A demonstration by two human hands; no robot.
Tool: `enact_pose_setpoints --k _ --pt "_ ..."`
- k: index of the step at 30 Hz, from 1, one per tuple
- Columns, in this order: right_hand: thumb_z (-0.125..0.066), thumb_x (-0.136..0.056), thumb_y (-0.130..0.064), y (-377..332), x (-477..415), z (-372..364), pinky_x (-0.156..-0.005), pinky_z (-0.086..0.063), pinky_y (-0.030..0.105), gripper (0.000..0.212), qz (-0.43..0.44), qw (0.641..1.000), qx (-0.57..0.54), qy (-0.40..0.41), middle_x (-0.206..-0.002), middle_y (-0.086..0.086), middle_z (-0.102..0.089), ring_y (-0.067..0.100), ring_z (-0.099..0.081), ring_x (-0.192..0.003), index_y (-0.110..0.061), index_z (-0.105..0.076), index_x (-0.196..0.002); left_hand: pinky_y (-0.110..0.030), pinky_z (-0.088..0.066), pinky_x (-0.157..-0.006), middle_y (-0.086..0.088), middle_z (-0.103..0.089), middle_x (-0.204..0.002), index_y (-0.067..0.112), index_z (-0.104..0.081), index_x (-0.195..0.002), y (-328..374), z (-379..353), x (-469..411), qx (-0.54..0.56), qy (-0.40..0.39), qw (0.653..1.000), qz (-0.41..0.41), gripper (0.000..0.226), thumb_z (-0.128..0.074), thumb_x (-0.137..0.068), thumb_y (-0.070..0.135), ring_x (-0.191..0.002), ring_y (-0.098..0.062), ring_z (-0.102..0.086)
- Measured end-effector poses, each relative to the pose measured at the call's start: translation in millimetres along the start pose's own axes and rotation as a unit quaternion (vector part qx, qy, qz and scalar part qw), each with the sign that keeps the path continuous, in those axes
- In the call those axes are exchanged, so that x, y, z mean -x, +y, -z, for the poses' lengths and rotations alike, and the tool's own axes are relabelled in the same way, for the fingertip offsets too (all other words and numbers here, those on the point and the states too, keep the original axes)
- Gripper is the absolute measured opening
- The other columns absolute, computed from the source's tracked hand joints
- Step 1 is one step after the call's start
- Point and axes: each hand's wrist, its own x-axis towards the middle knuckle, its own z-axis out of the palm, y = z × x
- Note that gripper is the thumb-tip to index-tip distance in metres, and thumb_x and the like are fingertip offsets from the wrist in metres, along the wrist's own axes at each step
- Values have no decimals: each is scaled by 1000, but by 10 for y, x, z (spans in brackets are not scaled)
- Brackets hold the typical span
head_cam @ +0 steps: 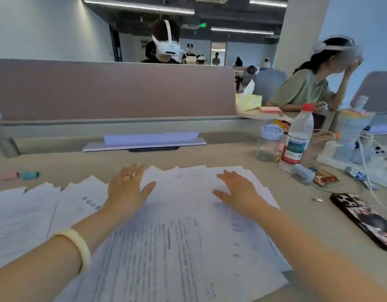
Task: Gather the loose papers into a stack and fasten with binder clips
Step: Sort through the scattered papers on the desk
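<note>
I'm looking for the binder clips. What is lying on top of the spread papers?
Only both hands rest flat on the papers: left hand, right hand. No clip shows on them; anything under the sheets or palms is covered.

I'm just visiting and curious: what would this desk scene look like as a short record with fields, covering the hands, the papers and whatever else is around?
left hand: flat, fingers spread, pressing on papers
right hand: flat, palm down on papers
papers: loose, fanned across desk, not yet squared
second paper pile: lying to the left
binder clips: none clearly visible
water bottle: upright, red cap, to the right
phone: lying flat at right edge
desk: beige, with divider behind
</note>
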Motion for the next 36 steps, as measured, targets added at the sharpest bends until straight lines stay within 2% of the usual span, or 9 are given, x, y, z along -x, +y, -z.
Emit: enact_pose_setpoints --k 5,8,11,15,25,29,32,34,36 --pt "-47 -93 -48 19 717 168 -117 -22 33 60 -49 996 -75 -16 -156 -2 -28 18 -29 -142 -23 -34 -146 -41 -22 -116 2 -17 -158 26 -19 -149 -319 164 765 15 -117 992 32 71 -36 -90 61 -145 -21 -18" --pt "-46 -93 -50 -18 964 303 -114 -28 33 62 -48 995 -81 -27 -153 -1 -34 19 -36 -138 -22 -33 -146 -43 -11 -119 3 -7 -160 30 -14 -150 -283 274 1068 -28 -180 983 0 81 -36 -83 71 -148 -19 -8" --pt "-48 -92 -49 -18 1098 280 -113 -29 32 63 -45 994 -91 -43 -153 -1 -33 19 -37 -137 -21 -33 -146 -48 3 -119 5 5 -160 36 -4 -150 -166 240 1312 -56 -238 970 -17 110 -21 -58 93 -148 -20 5" --pt "-50 -91 -49 -42 1077 300 -106 -32 30 62 -34 994 -94 -50 -154 -3 -32 19 -39 -135 -25 -33 -146 -47 14 -116 6 17 -159 38 9 -148 -48 129 1299 -91 -273 955 -69 136 3 -27 98 -146 -19 17" --pt "-37 -93 -56 52 615 91 -118 -19 35 67 -70 992 -54 -91 -155 2 -29 22 -29 -141 -23 -22 -149 -39 18 -115 21 14 -156 41 7 -148 115 92 681 -16 -336 916 -220 101 -46 -69 78 -136 0 26" --pt "-32 -93 -60 41 589 155 -118 -17 39 70 -77 993 34 -87 -156 4 -27 23 -25 -143 -21 -20 -150 -45 4 -118 8 14 -159 29 8 -150 -98 270 601 -100 -247 958 -103 102 -47 -76 73 -147 -15 11" --pt "-28 -89 -68 18 627 204 -116 -20 42 80 -97 987 54 -117 -156 5 -26 25 -26 -142 -18 -16 -150 -47 -4 -119 -4 9 -160 20 6 -151 -333 295 762 -151 -256 954 31 105 -31 -74 82 -148 -24 3" --pt "-29 -85 -73 -62 637 129 -117 -16 44 88 -86 982 78 -152 -158 5 -18 26 -20 -145 -20 -8 -152 -48 1 -119 -4 12 -160 22 8 -151 -338 236 857 -153 -305 939 34 114 -24 -65 90 -148 -25 8" --pt "-34 -81 -76 -150 598 50 -119 -11 44 95 -72 980 89 -159 -161 4 -8 26 -11 -147 -23 -1 -152 -49 9 -117 3 17 -159 28 10 -150 -294 176 797 -146 -330 932 -23 136 -15 -37 100 -147 -22 15"
